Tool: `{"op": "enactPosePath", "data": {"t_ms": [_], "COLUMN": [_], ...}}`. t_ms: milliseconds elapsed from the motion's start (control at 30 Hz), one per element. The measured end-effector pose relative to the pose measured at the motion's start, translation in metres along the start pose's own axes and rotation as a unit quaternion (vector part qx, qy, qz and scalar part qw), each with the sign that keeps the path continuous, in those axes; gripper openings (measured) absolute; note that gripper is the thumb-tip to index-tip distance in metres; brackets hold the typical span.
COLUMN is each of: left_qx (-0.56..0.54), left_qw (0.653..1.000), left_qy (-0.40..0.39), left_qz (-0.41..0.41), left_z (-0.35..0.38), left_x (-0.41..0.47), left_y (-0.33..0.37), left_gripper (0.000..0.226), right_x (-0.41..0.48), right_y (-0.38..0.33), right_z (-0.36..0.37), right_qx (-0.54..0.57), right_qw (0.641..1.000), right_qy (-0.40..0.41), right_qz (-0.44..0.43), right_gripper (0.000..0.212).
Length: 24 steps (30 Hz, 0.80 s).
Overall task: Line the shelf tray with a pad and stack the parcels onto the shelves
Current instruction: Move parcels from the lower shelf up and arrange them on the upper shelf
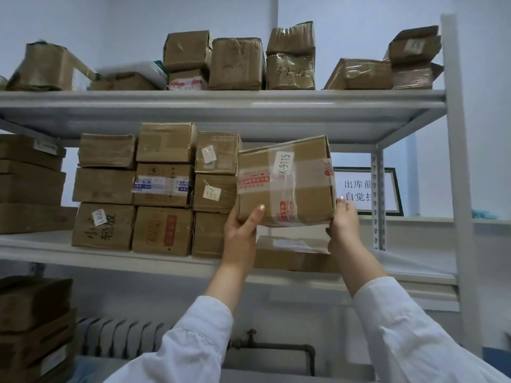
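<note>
**Holding a taped parcel up at the middle shelf**

Fingers (342, 202) of the person's right hand (344, 225) curl round the lower right corner of the K-9115 parcel (284, 186). The left hand (240, 225) grips its lower left corner, thumb pressed flat on the front face. The parcel is tilted and held clear of the middle shelf (110, 259), just above a flat parcel (293, 257) lying there. Close against its left edge stand stacked parcels (163, 186), three high. Behind its right edge a framed sign (362, 189) shows on the wall. Above it, the top shelf (221, 102) carries more boxes (236, 63).
</note>
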State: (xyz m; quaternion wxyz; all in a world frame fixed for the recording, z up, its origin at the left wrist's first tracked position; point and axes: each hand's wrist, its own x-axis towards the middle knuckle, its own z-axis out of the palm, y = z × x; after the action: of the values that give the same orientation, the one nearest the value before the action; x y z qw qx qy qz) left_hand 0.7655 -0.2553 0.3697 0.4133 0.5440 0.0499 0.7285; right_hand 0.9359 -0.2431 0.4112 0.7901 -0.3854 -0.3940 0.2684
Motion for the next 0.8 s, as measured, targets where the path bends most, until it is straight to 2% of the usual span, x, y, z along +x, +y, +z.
{"op": "enactPosePath", "data": {"t_ms": [67,133,200,300,400,467,567,733,800], "left_qx": [0.083,0.148,0.184,0.225,0.236,0.250,0.278,0.300,0.305], "left_qw": [0.996,0.989,0.983,0.974,0.971,0.967,0.960,0.953,0.950], "left_qy": [-0.022,-0.014,0.012,0.023,0.023,0.021,0.006,0.022,0.041], "left_qz": [0.001,-0.004,-0.015,-0.030,-0.032,-0.033,-0.038,-0.045,-0.050], "left_z": [-0.007,-0.009,-0.012,-0.019,-0.025,-0.025,-0.022,-0.022,-0.025], "left_x": [0.002,0.003,0.006,0.009,0.009,0.011,0.012,0.015,0.016], "left_y": [-0.010,-0.016,-0.021,-0.029,-0.034,-0.039,-0.044,-0.055,-0.059], "left_gripper": [0.062,0.068,0.066,0.076,0.073,0.065,0.062,0.054,0.048], "right_x": [-0.001,-0.003,-0.005,-0.005,-0.001,0.003,0.009,0.018,0.018], "right_y": [0.000,0.005,0.012,0.018,0.021,0.025,0.030,0.043,0.051], "right_z": [-0.005,-0.010,-0.013,-0.015,-0.013,-0.010,-0.008,-0.009,-0.010], "right_qx": [0.091,0.137,0.136,0.103,-0.012,-0.066,-0.152,-0.249,-0.271], "right_qw": [0.993,0.980,0.970,0.965,0.982,0.988,0.980,0.957,0.951], "right_qy": [-0.059,-0.128,-0.190,-0.237,-0.190,-0.126,-0.063,-0.060,-0.075], "right_qz": [0.052,0.072,0.061,0.037,-0.012,-0.058,-0.114,-0.135,-0.126], "right_gripper": [0.038,0.052,0.058,0.051,0.038,0.041,0.049,0.044,0.051]}}
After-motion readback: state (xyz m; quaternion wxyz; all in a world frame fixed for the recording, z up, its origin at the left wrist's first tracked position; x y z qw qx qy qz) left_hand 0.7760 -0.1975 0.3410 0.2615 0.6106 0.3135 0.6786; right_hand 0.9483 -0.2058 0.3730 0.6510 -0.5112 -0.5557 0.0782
